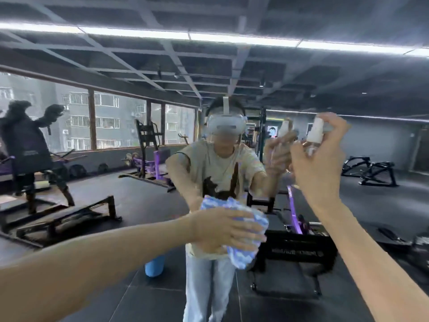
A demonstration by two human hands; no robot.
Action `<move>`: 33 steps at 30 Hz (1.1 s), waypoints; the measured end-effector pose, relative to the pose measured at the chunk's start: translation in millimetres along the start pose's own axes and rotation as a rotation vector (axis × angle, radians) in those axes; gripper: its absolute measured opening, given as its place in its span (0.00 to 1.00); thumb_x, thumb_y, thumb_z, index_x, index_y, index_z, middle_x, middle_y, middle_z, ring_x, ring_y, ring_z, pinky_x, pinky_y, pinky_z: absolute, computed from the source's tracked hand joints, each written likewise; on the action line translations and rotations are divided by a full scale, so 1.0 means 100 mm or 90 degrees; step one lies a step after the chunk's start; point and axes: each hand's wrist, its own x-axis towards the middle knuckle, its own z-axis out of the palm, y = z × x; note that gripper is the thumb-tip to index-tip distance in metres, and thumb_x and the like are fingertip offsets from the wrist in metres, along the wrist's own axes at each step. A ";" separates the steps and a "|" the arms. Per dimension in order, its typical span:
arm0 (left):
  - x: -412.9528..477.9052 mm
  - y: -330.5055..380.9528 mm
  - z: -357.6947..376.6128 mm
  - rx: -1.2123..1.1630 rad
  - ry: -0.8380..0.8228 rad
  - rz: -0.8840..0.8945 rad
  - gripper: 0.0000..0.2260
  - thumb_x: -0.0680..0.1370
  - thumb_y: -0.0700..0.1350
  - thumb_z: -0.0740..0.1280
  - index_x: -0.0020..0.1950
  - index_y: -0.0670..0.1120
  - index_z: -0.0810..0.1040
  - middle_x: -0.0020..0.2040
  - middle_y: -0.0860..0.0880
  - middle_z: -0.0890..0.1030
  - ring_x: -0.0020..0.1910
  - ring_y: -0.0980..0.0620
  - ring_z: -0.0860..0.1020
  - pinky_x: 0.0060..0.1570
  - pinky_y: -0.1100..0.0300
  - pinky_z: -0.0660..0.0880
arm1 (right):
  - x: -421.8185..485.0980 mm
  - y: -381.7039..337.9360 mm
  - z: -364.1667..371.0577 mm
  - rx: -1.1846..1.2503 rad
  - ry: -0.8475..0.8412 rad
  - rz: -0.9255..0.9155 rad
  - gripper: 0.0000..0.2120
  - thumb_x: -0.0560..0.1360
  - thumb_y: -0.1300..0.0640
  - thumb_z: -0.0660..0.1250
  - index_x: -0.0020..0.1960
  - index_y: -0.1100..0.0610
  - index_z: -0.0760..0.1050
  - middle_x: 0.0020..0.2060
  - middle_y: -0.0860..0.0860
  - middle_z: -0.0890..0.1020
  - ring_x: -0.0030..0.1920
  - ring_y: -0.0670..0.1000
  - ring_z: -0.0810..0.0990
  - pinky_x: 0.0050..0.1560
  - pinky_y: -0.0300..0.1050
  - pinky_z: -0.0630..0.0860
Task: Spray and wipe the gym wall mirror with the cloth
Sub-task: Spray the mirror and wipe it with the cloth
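The wall mirror point(116, 159) fills the whole view and reflects the gym and a person in a headset. My left hand point(222, 228) presses a bunched blue-and-white cloth point(243, 252) flat against the glass at lower centre, fingers spread over it. My right hand point(318, 154) is raised at upper right and grips a small white spray bottle point(314, 133), nozzle towards the mirror, a finger on top of the pump. The bottle's reflection point(284, 129) shows just left of it.
In the reflection stand purple and black weight machines point(148, 163), a black bench frame point(294, 249), a blue cylinder point(155, 266) on the dark floor, a dark figure statue point(25, 147) at left and large windows point(104, 122) behind.
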 end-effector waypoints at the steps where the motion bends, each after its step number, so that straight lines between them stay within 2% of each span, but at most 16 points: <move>1: -0.04 0.09 0.00 0.008 -0.016 0.006 0.48 0.76 0.64 0.64 0.77 0.50 0.31 0.77 0.54 0.38 0.76 0.50 0.34 0.75 0.52 0.35 | 0.05 -0.03 -0.03 -0.012 -0.012 -0.009 0.24 0.74 0.70 0.62 0.64 0.51 0.62 0.37 0.43 0.73 0.27 0.42 0.75 0.28 0.31 0.68; 2: -0.06 0.06 0.04 -0.019 -0.035 0.008 0.49 0.75 0.63 0.66 0.77 0.51 0.31 0.76 0.56 0.34 0.76 0.52 0.36 0.75 0.53 0.33 | 0.10 -0.06 -0.07 -0.028 -0.021 -0.023 0.24 0.74 0.69 0.62 0.65 0.50 0.62 0.38 0.44 0.74 0.28 0.42 0.75 0.28 0.31 0.68; 4: 0.00 -0.32 0.03 -0.046 -0.035 0.038 0.36 0.78 0.60 0.61 0.79 0.54 0.45 0.79 0.50 0.45 0.78 0.53 0.46 0.75 0.51 0.32 | 0.20 -0.09 -0.16 -0.049 -0.023 -0.042 0.25 0.74 0.68 0.63 0.65 0.48 0.61 0.43 0.49 0.76 0.30 0.44 0.76 0.30 0.32 0.70; 5: 0.08 -0.65 -0.01 -0.023 -0.027 0.000 0.30 0.80 0.59 0.55 0.79 0.52 0.50 0.79 0.48 0.51 0.78 0.50 0.48 0.75 0.50 0.35 | 0.25 -0.09 -0.20 -0.054 -0.013 -0.036 0.26 0.74 0.67 0.63 0.64 0.46 0.61 0.45 0.52 0.76 0.31 0.47 0.76 0.32 0.39 0.74; 8: 0.40 -1.76 -0.26 0.027 0.026 -0.304 0.27 0.83 0.59 0.43 0.79 0.49 0.49 0.79 0.43 0.52 0.78 0.44 0.50 0.76 0.49 0.44 | 0.36 -0.10 -0.32 -0.037 0.031 0.016 0.25 0.74 0.66 0.63 0.61 0.42 0.61 0.42 0.54 0.76 0.33 0.61 0.77 0.33 0.60 0.77; 11: 0.71 -1.93 -0.27 0.013 0.084 -0.541 0.27 0.83 0.58 0.44 0.80 0.47 0.49 0.79 0.42 0.51 0.78 0.43 0.49 0.76 0.47 0.44 | 0.38 -0.08 -0.44 -0.035 0.054 0.019 0.25 0.74 0.66 0.64 0.62 0.43 0.61 0.41 0.54 0.76 0.33 0.62 0.77 0.33 0.64 0.77; 12: 0.82 -1.79 -0.22 0.006 0.086 -0.527 0.28 0.83 0.58 0.45 0.80 0.46 0.50 0.79 0.42 0.51 0.78 0.42 0.49 0.76 0.46 0.45 | 0.37 -0.06 -0.47 -0.041 0.048 0.019 0.25 0.74 0.65 0.64 0.62 0.42 0.60 0.44 0.54 0.77 0.34 0.61 0.77 0.34 0.63 0.77; 13: 0.92 -1.60 -0.13 -0.002 0.077 -0.439 0.28 0.83 0.58 0.47 0.80 0.46 0.51 0.79 0.42 0.52 0.78 0.42 0.50 0.76 0.45 0.46 | 0.37 -0.04 -0.50 -0.046 0.044 0.019 0.25 0.75 0.65 0.64 0.62 0.42 0.60 0.47 0.55 0.77 0.34 0.61 0.78 0.36 0.63 0.78; 16: 1.08 -1.14 0.07 -0.036 0.009 -0.044 0.29 0.81 0.57 0.55 0.79 0.47 0.56 0.79 0.43 0.55 0.78 0.43 0.53 0.75 0.45 0.47 | 0.45 0.02 -0.60 -0.042 0.049 0.028 0.25 0.75 0.66 0.63 0.60 0.40 0.60 0.48 0.56 0.78 0.34 0.59 0.77 0.37 0.60 0.78; 19: 1.27 -1.20 0.06 -0.080 -0.008 0.124 0.26 0.81 0.56 0.56 0.77 0.47 0.61 0.77 0.44 0.59 0.77 0.45 0.57 0.75 0.47 0.49 | 0.61 0.05 -0.77 -0.025 0.035 0.007 0.26 0.75 0.66 0.64 0.59 0.39 0.60 0.43 0.54 0.77 0.32 0.54 0.76 0.33 0.49 0.75; 21: 1.51 -1.54 -0.01 -0.058 0.034 0.078 0.26 0.82 0.56 0.50 0.77 0.46 0.60 0.77 0.42 0.59 0.76 0.44 0.58 0.75 0.49 0.47 | 0.71 0.06 -0.86 -0.031 0.025 -0.033 0.25 0.76 0.66 0.64 0.60 0.40 0.60 0.42 0.51 0.76 0.30 0.49 0.74 0.31 0.43 0.73; 22: 1.67 -1.77 -0.07 -0.024 0.089 -0.011 0.26 0.83 0.57 0.48 0.77 0.44 0.59 0.76 0.40 0.60 0.76 0.42 0.59 0.75 0.50 0.46 | 0.77 0.08 -0.93 -0.033 0.026 -0.042 0.25 0.76 0.65 0.64 0.60 0.40 0.60 0.42 0.51 0.75 0.29 0.49 0.74 0.30 0.42 0.72; 25: 2.09 -2.42 -0.23 0.004 0.137 -0.402 0.30 0.83 0.57 0.50 0.77 0.37 0.56 0.76 0.36 0.59 0.76 0.38 0.57 0.74 0.52 0.43 | 0.97 0.21 -1.15 -0.030 0.025 -0.055 0.26 0.75 0.66 0.64 0.59 0.40 0.60 0.41 0.46 0.74 0.28 0.47 0.74 0.29 0.40 0.71; 27: 2.30 -2.37 -0.23 -0.003 0.146 -0.590 0.32 0.81 0.56 0.52 0.77 0.35 0.54 0.77 0.36 0.56 0.77 0.40 0.53 0.75 0.51 0.43 | 1.10 0.34 -1.33 -0.022 0.022 -0.081 0.25 0.75 0.67 0.64 0.60 0.42 0.60 0.41 0.41 0.74 0.28 0.45 0.73 0.29 0.37 0.70; 29: 2.49 -1.89 -0.11 0.014 0.187 -0.567 0.30 0.81 0.54 0.56 0.77 0.36 0.58 0.76 0.35 0.58 0.77 0.39 0.55 0.76 0.48 0.48 | 1.24 0.44 -1.46 0.008 0.019 -0.094 0.24 0.75 0.67 0.65 0.59 0.44 0.61 0.39 0.36 0.74 0.28 0.43 0.74 0.29 0.35 0.70; 33: 2.53 -0.89 -0.03 -0.039 0.049 -0.194 0.28 0.80 0.54 0.55 0.76 0.40 0.61 0.76 0.38 0.61 0.76 0.41 0.58 0.76 0.47 0.50 | 1.47 0.53 -1.45 0.062 0.003 -0.131 0.22 0.77 0.63 0.67 0.60 0.44 0.61 0.41 0.37 0.74 0.33 0.45 0.74 0.34 0.46 0.76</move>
